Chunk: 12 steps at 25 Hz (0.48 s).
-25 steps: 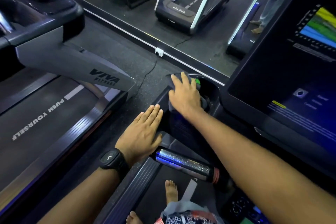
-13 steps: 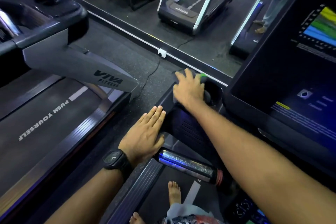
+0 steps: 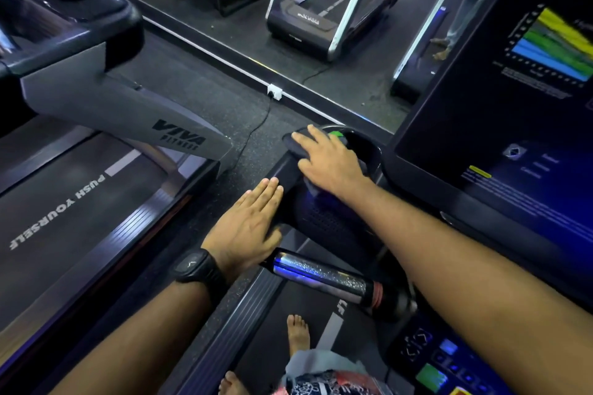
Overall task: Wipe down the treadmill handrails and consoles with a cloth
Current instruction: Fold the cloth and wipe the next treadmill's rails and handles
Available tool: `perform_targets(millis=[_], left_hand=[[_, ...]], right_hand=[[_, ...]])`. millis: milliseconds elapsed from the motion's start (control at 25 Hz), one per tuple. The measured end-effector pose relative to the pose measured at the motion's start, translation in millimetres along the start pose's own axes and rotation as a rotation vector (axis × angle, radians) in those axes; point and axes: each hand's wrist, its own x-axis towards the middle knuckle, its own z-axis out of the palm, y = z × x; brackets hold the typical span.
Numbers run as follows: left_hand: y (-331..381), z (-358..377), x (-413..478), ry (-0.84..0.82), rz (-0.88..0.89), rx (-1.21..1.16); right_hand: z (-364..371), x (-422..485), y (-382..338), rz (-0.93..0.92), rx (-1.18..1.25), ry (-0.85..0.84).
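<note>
My right hand (image 3: 327, 163) presses flat on a dark grey cloth (image 3: 295, 145) at the far left corner of the black treadmill console (image 3: 324, 221), beside a cup holder (image 3: 369, 151). The cloth shows under and ahead of the fingers, with a green patch at its far edge. My left hand (image 3: 250, 224), a black watch on the wrist, lies flat with fingers together on the console's left edge, holding nothing. A shiny metal handrail grip (image 3: 321, 276) runs below the left hand. The big touchscreen (image 3: 513, 144) stands at the right.
A second treadmill (image 3: 80, 196) marked "PUSH YOURSELF" stands on the left, its grey upright reaching toward the console. A mirror wall ahead reflects more treadmills. A white socket (image 3: 275, 91) with a cable sits at the mirror's base. My bare feet are on the belt below.
My right hand has slid the cloth a little farther forward and left along the console corner. The left hand has stayed flat in place.
</note>
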Motion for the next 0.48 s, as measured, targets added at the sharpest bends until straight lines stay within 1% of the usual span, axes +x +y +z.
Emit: perform_targets(millis=[40, 80, 160, 240, 280, 360, 400, 480], left_hand=[[0.2, 0.7, -0.3, -0.003, 0.0, 0.006], [1.2, 1.3, -1.4, -0.008, -0.001, 0.009], [1.9, 0.9, -1.3, -0.016, -0.001, 0.003], [1.1, -1.5, 0.2, -0.018, -0.002, -0.006], [0.6, -2.6, 0.3, -0.016, 0.002, -0.003], [1.0, -2.8, -0.5, -0.016, 0.014, 0.015], [1.8, -2.4, -1.5, -0.021, 0.019, 0.016], [1.7, -2.1, -1.9, -0.021, 0.019, 0.009]], right_hand=[[-6.1, 0.5, -3.6, 0.094, 0.036, -0.051], [-1.8, -5.9, -6.2, 0.111, 0.02, -0.059], [19.2, -48.2, -6.2, -0.006, -0.12, 0.031], [15.4, -65.4, 1.9, -0.072, -0.144, 0.056], [8.0, -55.9, 8.9, -0.032, -0.125, 0.036], [-9.6, -44.7, 6.1, 0.113, -0.064, -0.048], [-7.9, -49.5, 5.8, 0.114, -0.078, -0.045], [10.1, -80.1, 8.7, -0.011, -0.189, 0.015]])
